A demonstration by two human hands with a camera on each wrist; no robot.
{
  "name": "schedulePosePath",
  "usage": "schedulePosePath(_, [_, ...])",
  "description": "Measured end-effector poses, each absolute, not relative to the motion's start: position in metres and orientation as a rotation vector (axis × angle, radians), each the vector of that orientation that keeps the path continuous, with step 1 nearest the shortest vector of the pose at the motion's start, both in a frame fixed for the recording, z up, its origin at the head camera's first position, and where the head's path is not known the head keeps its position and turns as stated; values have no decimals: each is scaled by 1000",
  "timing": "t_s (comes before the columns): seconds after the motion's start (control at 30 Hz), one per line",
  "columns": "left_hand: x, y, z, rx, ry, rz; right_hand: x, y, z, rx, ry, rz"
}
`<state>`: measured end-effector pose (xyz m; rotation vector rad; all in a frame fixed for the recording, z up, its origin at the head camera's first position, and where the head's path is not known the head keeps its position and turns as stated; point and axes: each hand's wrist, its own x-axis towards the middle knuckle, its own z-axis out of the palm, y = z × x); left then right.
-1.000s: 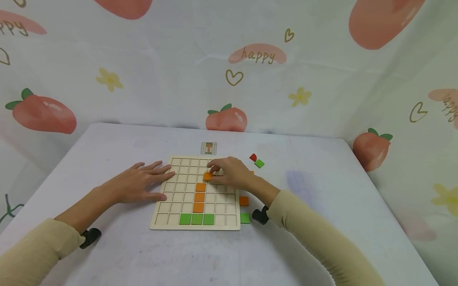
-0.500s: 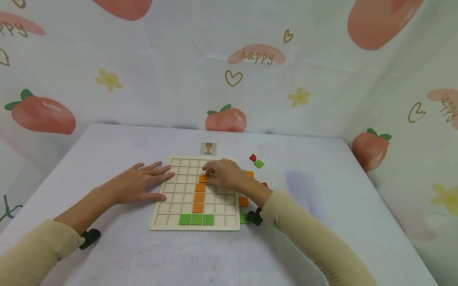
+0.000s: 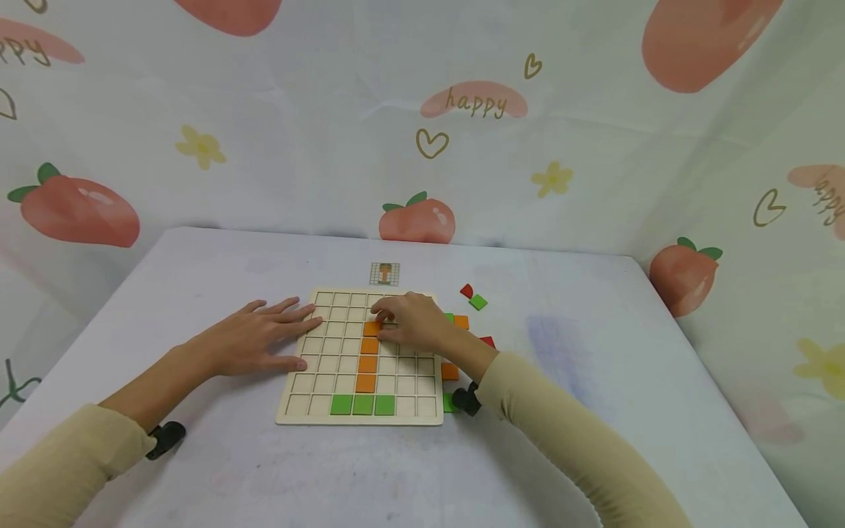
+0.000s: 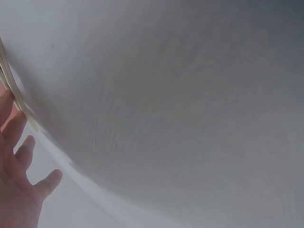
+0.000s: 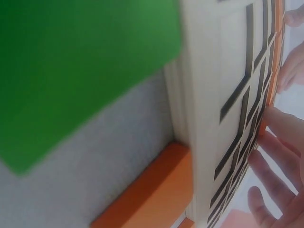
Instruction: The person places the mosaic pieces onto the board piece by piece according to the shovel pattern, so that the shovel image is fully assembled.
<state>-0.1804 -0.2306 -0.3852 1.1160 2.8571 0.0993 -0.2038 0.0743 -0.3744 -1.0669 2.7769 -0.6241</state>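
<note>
Orange tile — in right hand

Board front edge: room for a hand
Left edge: left hand blocks
Right edge: right hand, tiles block
Back edge: card just beyond

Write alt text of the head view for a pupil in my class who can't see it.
A right hand holds a square orange tile above a column of three matching orange tiles on a pale, square-gridded board, with three square green tiles along its bottom row. A left hand rests, fingers spread, on the board's left edge.
</note>
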Motion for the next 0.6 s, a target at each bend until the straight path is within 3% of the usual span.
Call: schedulePosePath(0.6, [-180, -231, -384, 1114, 2851, 92, -205, 87, -371, -1039, 2726, -631])
